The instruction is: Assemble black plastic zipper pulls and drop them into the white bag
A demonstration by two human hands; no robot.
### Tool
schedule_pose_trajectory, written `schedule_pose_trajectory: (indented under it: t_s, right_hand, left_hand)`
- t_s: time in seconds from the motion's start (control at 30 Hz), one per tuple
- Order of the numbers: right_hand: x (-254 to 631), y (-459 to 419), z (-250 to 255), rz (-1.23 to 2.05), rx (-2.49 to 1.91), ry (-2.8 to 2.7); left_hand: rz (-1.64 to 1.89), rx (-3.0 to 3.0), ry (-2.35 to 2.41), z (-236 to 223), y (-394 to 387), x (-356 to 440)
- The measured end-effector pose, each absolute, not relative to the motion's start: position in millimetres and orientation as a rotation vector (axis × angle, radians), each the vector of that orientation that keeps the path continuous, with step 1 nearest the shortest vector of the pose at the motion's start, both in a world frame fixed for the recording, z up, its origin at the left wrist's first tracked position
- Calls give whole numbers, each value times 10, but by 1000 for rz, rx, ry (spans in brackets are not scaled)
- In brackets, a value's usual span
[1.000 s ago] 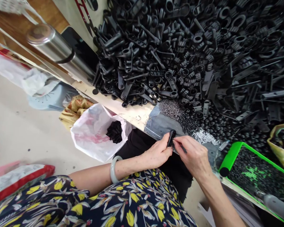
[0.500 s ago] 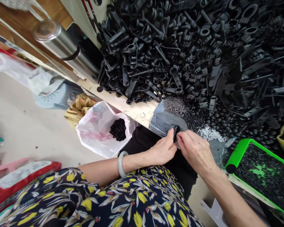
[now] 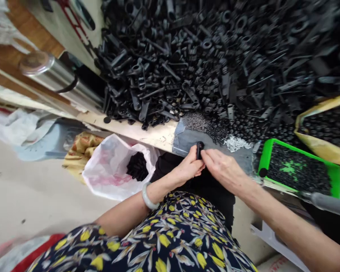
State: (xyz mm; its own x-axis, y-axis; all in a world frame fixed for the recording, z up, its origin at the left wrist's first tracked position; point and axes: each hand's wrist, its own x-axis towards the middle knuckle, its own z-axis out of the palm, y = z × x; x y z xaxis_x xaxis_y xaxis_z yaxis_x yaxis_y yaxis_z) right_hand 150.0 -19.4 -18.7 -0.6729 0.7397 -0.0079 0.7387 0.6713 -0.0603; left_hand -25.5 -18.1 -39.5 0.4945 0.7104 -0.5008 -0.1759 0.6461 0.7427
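In the head view, my left hand [image 3: 188,167] is closed around a small black plastic part [image 3: 199,149] with a rounded, ringed top end, held upright over the bench edge. My right hand [image 3: 222,166] meets it from the right, thumb and fingertips pinched against its side; whatever else those fingertips hold is hidden. Just beyond the hands lies a dark grey work mat [image 3: 188,138]. Small brownish pieces [image 3: 197,122] and a little heap of silvery pins [image 3: 236,143] rest along its far side.
A huge pile of black plastic parts [image 3: 170,68] covers the bench behind. On the right stand a green tray [image 3: 265,155] of tiny black pieces and a yellow sack [image 3: 314,139]. To the left are a steel flask [image 3: 51,73] and, lower down, a white bag [image 3: 99,173] holding black parts.
The camera view has swung, so the bench sits differently and more of the green tray and yellow sack shows. Both hands stay together on the black part, which now looks more upright.
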Motion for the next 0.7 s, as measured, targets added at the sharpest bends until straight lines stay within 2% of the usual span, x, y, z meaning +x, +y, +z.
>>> schedule_pose_trajectory:
  t_s: [0.17,0.37,0.43,0.57,0.7]
  right_hand:
    - [1442,-422,-167,152,-1352,-2773]
    - [1623,-208,27,646,-1276,-2361]
    - [1833,-47,56,536,-1423,-2097]
    - [2262,354,17,94,-1841,-1663]
    - [2384,686,-72,21,-2010,-1672]
  left_hand:
    - [516,546,766,-382,-66,-405]
    - [623,546,895,-310,25,-390]
    - [689,646,938,-289,33,-352]
    - [748,823,988,-276,39,-291]
    - [859,803,1019,-283,51,-255]
